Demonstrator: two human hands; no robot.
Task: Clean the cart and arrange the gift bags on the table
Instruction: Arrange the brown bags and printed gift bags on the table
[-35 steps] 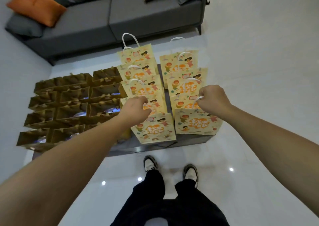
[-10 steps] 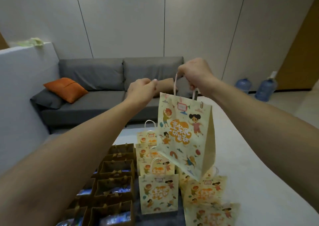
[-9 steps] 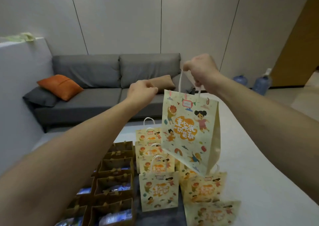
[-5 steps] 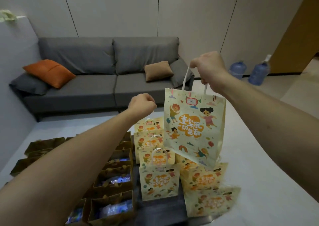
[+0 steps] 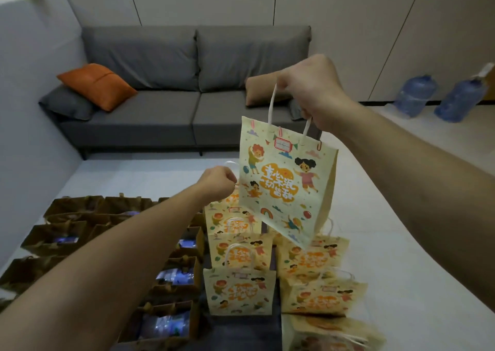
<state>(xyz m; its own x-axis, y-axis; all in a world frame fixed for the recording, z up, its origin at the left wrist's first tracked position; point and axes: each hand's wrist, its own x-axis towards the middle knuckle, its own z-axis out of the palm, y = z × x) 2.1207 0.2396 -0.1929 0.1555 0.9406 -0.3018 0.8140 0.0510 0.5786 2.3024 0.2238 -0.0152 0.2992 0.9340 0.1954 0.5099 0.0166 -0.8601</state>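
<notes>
My right hand (image 5: 313, 93) grips the white handles of a yellow cartoon gift bag (image 5: 286, 184) and holds it in the air, tilted, above the others. Below it, several matching yellow gift bags (image 5: 239, 291) stand in two rows on the dark table (image 5: 241, 332). One more yellow bag (image 5: 329, 334) leans at the front right corner. My left hand (image 5: 217, 183) is curled into a fist over the rear of the left row. A white handle loop (image 5: 231, 164) stands just behind it, and no grip on the loop shows.
Several open brown paper bags (image 5: 171, 278) fill the table's left side. A grey sofa (image 5: 187, 109) with an orange cushion (image 5: 96, 85) stands beyond. Two blue water jugs (image 5: 415, 96) sit by the right wall. A low white wall (image 5: 34, 109) runs along the left, with pale floor to the right.
My right hand has lifted one yellow bag off the table and moved it right. My left hand let go of its handle and sank toward the rear bags.
</notes>
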